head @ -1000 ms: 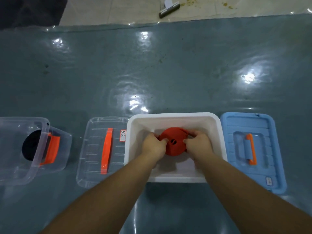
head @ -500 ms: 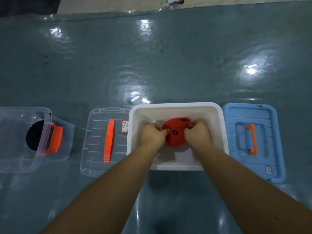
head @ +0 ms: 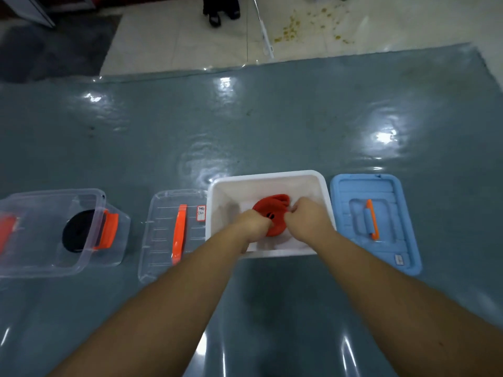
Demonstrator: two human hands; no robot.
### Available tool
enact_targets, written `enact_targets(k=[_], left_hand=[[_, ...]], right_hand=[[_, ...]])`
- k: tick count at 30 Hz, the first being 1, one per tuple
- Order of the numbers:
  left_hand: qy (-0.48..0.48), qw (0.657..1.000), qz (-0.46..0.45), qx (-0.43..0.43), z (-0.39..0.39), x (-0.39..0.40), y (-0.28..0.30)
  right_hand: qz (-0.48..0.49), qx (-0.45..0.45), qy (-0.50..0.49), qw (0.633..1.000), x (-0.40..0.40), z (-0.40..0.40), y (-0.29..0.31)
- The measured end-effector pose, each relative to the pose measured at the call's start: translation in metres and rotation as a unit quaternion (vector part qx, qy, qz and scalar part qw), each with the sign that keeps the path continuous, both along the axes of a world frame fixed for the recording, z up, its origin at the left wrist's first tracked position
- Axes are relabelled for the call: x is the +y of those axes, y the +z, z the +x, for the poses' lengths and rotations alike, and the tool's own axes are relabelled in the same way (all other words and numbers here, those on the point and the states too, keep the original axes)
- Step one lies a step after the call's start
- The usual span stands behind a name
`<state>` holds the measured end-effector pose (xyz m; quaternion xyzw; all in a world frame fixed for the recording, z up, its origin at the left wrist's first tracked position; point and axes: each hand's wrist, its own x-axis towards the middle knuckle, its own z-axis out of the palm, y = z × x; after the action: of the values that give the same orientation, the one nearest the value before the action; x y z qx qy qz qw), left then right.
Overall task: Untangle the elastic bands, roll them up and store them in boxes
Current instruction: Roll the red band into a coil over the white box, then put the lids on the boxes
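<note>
A rolled red elastic band [head: 272, 210] sits inside the white box [head: 268, 176] at the table's middle. My left hand [head: 251, 223] grips the roll's left side and my right hand [head: 306, 219] grips its right side, both down inside the box. A rolled black elastic band [head: 77, 234] lies in the clear box [head: 54, 268] with orange latches at the left.
A clear lid with an orange handle [head: 177, 232] lies flat between the two boxes. A blue lid with an orange handle [head: 374, 221] lies right of the white box. The grey-blue table cover [head: 272, 118] stretches back to a tiled floor.
The camera has tilted up, showing more floor. Both hands stay on the red roll inside the white box, with only small shifts of the fingers.
</note>
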<state>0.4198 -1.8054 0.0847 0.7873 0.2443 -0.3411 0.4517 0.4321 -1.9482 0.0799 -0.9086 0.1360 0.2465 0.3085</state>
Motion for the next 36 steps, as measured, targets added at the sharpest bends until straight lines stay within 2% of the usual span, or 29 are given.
enact_targets(k=[4,7,12,18,22,28,36], left_hand=[[-0.091,0.984,0.078,-0.13,-0.015,-0.023,0.021],[-0.125,0.968,0.118,-0.181,-0.025,-0.036,0.023],[-0.194,0.93,0.166,-0.264,-0.047,-0.071,0.05],[-0.283,0.896,0.146,-0.31,-0.084,-0.121,0.049],[-0.33,0.886,0.15,-0.29,-0.101,-0.141,0.03],[-0.302,0.925,0.144,-0.179,-0.113,-0.146,-0.004],[-0.279,0.935,0.182,-0.121,-0.118,-0.135,-0.036]], right_hand=[[0.028,-0.127,-0.046,0.99,-0.02,-0.026,0.028],[0.036,-0.175,-0.099,0.979,-0.043,-0.046,0.038],[0.023,-0.159,-0.155,0.975,-0.096,-0.077,0.032],[-0.024,-0.089,-0.184,0.979,-0.158,-0.11,0.002],[-0.022,-0.054,-0.187,0.981,-0.189,-0.122,-0.019],[-0.016,-0.058,-0.177,0.982,-0.206,-0.106,-0.045],[-0.016,-0.086,-0.114,0.99,-0.205,-0.049,-0.07]])
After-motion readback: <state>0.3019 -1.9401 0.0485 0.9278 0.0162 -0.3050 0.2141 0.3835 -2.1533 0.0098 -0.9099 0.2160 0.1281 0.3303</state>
